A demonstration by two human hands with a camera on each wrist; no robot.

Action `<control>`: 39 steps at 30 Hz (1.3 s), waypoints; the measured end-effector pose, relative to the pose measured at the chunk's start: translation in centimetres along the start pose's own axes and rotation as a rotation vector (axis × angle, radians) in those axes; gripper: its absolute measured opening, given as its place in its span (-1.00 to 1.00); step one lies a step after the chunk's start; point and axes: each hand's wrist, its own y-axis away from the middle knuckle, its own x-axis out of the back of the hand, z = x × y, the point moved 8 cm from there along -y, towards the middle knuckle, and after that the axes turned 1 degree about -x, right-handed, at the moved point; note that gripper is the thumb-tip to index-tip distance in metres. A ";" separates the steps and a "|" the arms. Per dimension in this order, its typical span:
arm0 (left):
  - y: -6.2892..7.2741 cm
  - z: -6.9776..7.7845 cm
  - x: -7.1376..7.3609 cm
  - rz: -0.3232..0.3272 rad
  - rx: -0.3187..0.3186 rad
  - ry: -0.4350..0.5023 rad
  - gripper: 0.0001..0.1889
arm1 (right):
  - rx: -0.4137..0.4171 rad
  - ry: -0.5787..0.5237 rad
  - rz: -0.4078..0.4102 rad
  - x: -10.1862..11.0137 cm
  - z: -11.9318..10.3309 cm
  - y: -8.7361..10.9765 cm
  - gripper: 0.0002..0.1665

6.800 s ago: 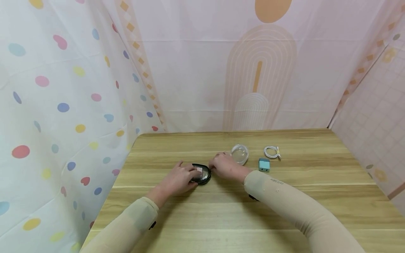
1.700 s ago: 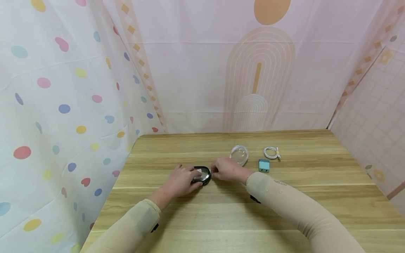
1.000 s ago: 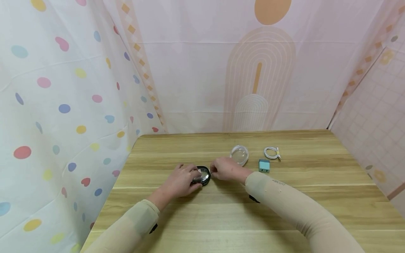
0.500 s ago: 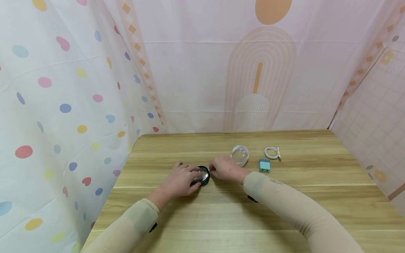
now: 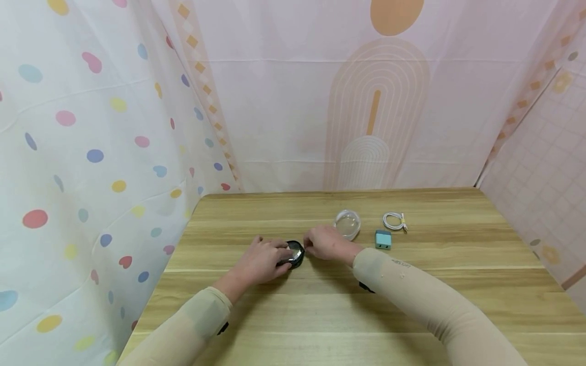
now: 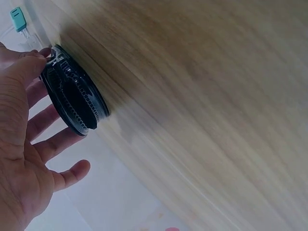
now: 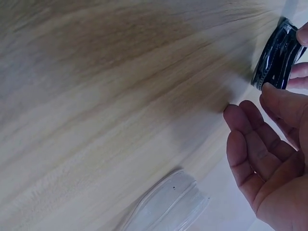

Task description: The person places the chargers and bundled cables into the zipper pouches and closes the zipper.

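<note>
A small rounded zip pouch (image 5: 297, 254) with a clear top and black edging lies on the table in the head view. My left hand (image 5: 263, 260) grips its left part, fingers over the top and thumb along the near side. At the pouch's right end, my right hand (image 5: 325, 243) pinches the zip pull, mostly hidden by the fingertips. In the left wrist view, the black pouch (image 6: 77, 98) shows zip teeth along two edges with a dark gap between. The right wrist view shows the black pouch (image 7: 279, 57) beyond my right thumb and index finger.
Just behind my right hand lies a clear pouch with a whitish rim (image 5: 347, 224). Further right are a teal charger plug (image 5: 383, 240) and a coiled white cable (image 5: 393, 221) with a yellow tie. Patterned curtains (image 5: 284, 117) hang around the wooden table (image 5: 311, 325).
Compared with several seconds ago, my right hand sits slightly nearer, still at the pouch's right end. Over the last second, both hands and the pouch have hardly moved.
</note>
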 end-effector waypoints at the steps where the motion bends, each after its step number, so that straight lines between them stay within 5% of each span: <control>1: 0.0 0.0 0.0 0.001 0.003 0.007 -0.68 | 0.003 -0.009 -0.004 0.0 0.0 0.0 -0.85; 9: -0.1 -0.2 0.0 0.018 0.015 0.052 -0.71 | 0.005 -0.076 -0.047 -0.2 -0.1 0.2 -0.87; 16: 0.2 -0.3 -0.4 -0.034 0.017 0.060 -0.63 | -0.024 -0.047 -0.049 -0.4 -0.1 0.2 -0.87; 25: 0.5 0.2 -0.1 -0.022 -0.079 0.014 -0.53 | -0.062 0.088 0.042 -0.1 -0.1 -0.2 -0.85; 39: 0.3 0.5 -0.2 -0.151 -0.096 0.029 -0.41 | -0.088 0.082 0.051 -0.2 0.2 -0.6 -0.93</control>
